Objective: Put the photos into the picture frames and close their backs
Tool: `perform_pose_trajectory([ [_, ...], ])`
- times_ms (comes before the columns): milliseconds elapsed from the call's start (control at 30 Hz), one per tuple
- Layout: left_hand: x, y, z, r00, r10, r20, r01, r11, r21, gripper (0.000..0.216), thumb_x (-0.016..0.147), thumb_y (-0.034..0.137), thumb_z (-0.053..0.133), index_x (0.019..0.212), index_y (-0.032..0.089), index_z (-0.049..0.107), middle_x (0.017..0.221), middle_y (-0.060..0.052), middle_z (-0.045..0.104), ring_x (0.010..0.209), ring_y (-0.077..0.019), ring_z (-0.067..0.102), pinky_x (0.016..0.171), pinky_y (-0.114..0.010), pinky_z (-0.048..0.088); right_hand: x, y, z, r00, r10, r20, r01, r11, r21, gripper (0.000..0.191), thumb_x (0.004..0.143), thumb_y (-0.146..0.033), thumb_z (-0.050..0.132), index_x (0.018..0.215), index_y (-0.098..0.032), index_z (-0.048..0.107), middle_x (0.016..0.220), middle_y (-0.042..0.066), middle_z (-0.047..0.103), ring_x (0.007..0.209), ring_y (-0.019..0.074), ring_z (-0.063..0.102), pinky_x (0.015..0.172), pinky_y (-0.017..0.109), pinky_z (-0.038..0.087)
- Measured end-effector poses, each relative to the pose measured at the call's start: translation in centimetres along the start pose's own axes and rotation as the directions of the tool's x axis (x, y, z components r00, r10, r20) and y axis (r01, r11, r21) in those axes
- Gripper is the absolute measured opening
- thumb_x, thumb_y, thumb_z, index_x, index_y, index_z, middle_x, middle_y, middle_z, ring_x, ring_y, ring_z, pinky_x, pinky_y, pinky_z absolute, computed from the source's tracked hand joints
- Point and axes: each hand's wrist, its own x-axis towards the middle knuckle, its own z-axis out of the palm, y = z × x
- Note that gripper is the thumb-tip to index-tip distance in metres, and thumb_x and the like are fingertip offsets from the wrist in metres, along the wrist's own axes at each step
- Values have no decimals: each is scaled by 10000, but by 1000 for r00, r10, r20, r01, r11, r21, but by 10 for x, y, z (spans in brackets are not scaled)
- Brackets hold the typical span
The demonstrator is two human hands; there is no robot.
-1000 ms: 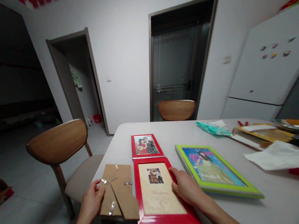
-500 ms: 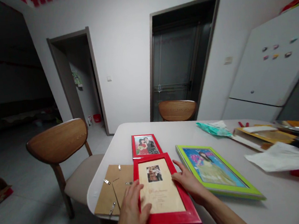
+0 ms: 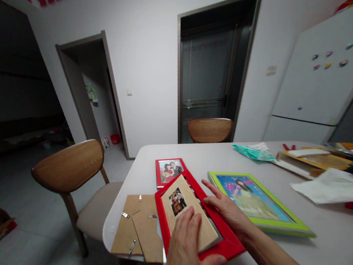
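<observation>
A red picture frame point(image 3: 223, 232) is held at a tilt over the table's near edge, its upper corner in front of a smaller red-framed couple photo point(image 3: 170, 169). Inside it a cream insert card point(image 3: 186, 190) with a small photo sits askew, leaving a gap along the right rail. My left hand point(image 3: 185, 246) lies on the card with fingers stretched flat, its thumb at the frame's bottom rail. At the right rail, my right hand point(image 3: 226, 211) grips the frame, thumb on top and index finger extended. Brown backing boards point(image 3: 129, 228) with metal clips lie left of it.
A green-framed portrait point(image 3: 254, 200) lies on the right of the white table point(image 3: 197, 153). Beyond it are a teal packet point(image 3: 253, 153), white paper point(image 3: 331, 186) and a yellow envelope point(image 3: 319, 160). Wooden chairs stand at the left point(image 3: 70, 165) and far side point(image 3: 210, 130).
The red frame has turned and tilted, and the card inside has shifted askew. My left hand has moved from the frame's left edge onto the card. More of the backing boards shows.
</observation>
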Motion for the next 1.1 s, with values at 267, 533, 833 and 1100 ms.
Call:
perform_pose_trajectory([
  [267,-5,-2,-8,988,110,-112,-99,990,100,555,676,90,419,1226,134,355,1265,-99,417,1169,-212,358,977,-361,319,2,4,1,999,-44,20,47,991,-124,694,609,-187,473,1259,-231,235,942,54,584,593,117,584,513,228,451],
  [533,-32,-45,-49,791,-371,-486,307,928,-209,484,698,186,420,1178,176,363,1165,-95,482,1033,-227,484,827,-376,435,24,34,-37,971,-241,-5,133,551,-824,573,606,-141,406,1179,-118,407,1052,107,570,876,186,566,782,300,414],
  [833,-55,-84,-49,819,-446,-362,431,894,-126,457,695,263,452,1136,143,433,1032,-81,588,935,-221,558,814,-354,437,31,57,-39,958,-274,83,114,101,-988,494,676,-128,379,1163,-72,437,993,149,590,903,226,547,789,313,387],
  [1100,-54,-89,-43,903,-275,-331,355,911,210,436,704,225,422,1126,116,447,1117,-120,542,1049,-230,487,890,-400,396,25,62,-25,899,-407,161,262,206,-943,422,691,-187,421,1094,-99,511,1093,149,532,975,227,489,860,345,347],
])
